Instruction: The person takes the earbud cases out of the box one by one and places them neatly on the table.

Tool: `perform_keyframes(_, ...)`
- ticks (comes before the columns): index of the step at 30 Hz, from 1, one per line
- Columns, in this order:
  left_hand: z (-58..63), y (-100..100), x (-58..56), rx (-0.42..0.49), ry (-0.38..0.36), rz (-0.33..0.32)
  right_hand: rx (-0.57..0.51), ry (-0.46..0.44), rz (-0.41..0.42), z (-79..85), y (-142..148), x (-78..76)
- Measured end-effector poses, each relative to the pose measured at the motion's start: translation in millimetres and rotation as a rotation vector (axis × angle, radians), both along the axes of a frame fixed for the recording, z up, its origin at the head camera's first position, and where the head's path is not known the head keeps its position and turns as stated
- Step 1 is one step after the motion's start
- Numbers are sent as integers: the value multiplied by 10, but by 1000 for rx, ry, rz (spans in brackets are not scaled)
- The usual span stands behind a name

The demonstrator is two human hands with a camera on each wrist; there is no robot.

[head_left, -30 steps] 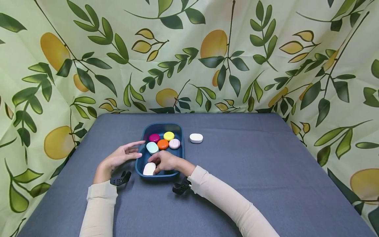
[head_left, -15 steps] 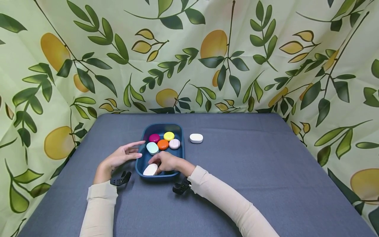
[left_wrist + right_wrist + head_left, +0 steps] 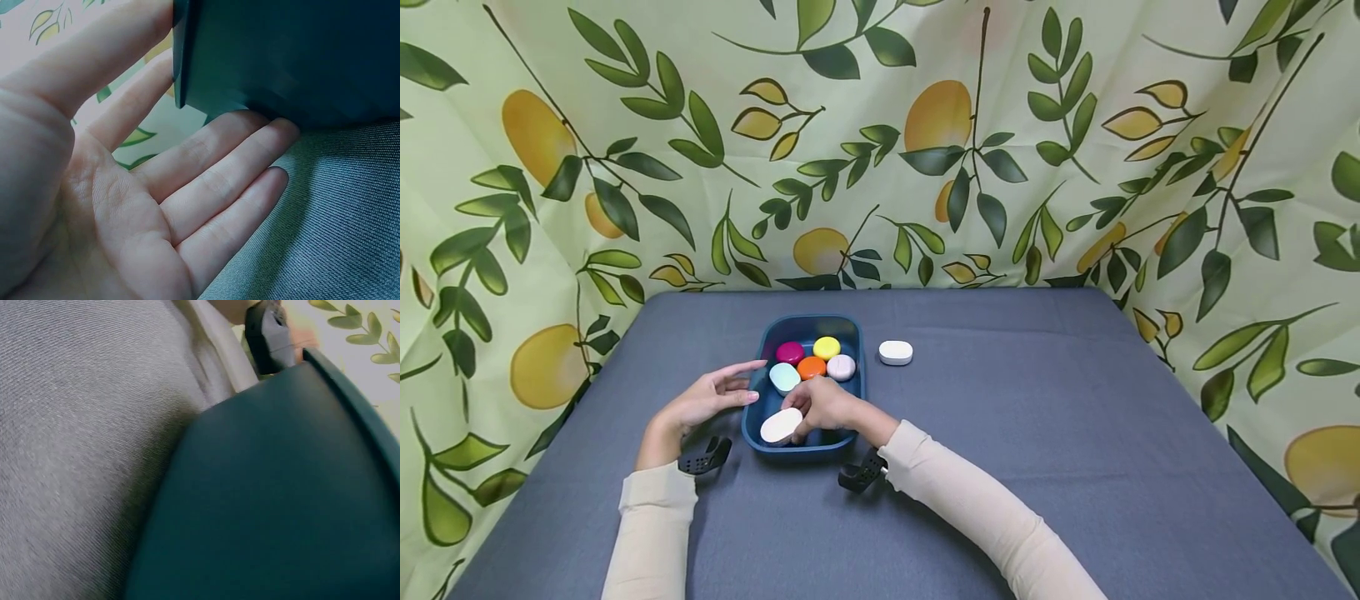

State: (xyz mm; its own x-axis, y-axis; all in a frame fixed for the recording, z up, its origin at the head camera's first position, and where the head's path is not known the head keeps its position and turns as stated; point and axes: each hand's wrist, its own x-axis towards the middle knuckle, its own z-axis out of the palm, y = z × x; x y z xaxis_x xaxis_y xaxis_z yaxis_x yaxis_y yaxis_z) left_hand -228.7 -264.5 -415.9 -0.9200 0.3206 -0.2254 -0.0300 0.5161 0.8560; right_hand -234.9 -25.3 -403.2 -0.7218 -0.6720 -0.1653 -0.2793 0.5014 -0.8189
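White oval (image 3: 781, 426) sits in the near left part of the tray (image 3: 812, 451), its right end pinched by the right hand (image 3: 824, 404), grip narrowed to its edge. The left hand (image 3: 707, 396), fingers loosely spread and gripping nothing, touches the tray's left wall. Five coloured pieces (image 3: 812, 367) lie farther back inside; another oval (image 3: 896, 352) rests on the surface (image 3: 1037, 417).

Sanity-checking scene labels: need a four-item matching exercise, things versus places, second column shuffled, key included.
1. left hand
2. right hand
3. yellow disc
4. orange disc

A. between the pale-blue piece and the lilac disc
B. at the left wall of the blue tray
C. holding a white oval piece inside the tray
D. right of the magenta disc, far row

Pairs: 1-B, 2-C, 3-D, 4-A
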Motion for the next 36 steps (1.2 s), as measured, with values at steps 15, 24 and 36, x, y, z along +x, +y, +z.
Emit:
perform_keyframes(15, -8, -11, 7, 8, 6, -2, -135, 57, -46, 137, 309, -71)
perform_keyframes(24, -14, -7, 7, 5, 17, 3, -189, 85, -130, 190, 569, -91)
perform_keyframes(36, -10, -5, 5, 4, 12, -2, -222, 103, -273, 175, 966, -233)
